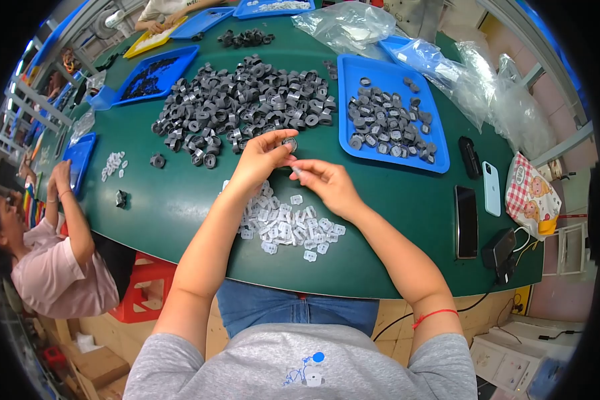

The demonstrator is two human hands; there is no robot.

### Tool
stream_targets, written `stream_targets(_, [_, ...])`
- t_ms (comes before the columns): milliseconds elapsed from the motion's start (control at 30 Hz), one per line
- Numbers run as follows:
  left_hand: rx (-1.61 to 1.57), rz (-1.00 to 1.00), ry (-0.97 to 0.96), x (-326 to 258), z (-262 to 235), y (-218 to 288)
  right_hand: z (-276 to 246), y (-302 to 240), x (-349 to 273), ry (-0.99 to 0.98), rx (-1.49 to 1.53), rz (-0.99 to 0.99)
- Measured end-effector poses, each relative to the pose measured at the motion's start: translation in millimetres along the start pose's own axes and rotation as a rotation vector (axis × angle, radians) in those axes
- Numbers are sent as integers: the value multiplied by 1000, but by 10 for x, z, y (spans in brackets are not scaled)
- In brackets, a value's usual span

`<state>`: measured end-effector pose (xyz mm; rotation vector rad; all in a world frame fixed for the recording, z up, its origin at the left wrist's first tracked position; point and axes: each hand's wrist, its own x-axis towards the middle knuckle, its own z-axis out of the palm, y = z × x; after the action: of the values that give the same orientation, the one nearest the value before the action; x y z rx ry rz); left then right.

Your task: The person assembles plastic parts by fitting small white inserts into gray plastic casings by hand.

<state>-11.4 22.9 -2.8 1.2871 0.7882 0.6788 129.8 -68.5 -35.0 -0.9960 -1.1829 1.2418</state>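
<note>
Over white pieces, left fingers pinch a gray part, right fingers something obscured.

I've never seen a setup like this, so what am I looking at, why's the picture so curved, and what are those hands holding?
There's no robot here, just a person's two bare hands. The single picture comes from a wide fisheye camera worn on their head, looking down, so straight edges bend. On the green table lie a heap of dark grey parts, a pile of whitish pieces and a blue tray holding more dark parts. The left hand holds one small dark part; the right hand pinches what looks like one small pale piece. Another person is at the left.
</note>
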Motion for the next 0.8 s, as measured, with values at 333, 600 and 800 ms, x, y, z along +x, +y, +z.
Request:
stream_targets(333, [-131,-81,-93,-46,61,18,-255,-100,-31,186,306,80])
stream_targets(600, [-53,-68,-171,-100,139,5,-245,-115,-26,223,213,44])
stream_targets(800, [-96,-44,-161,-69,153,-40,-276,-106,-29,233,212,38])
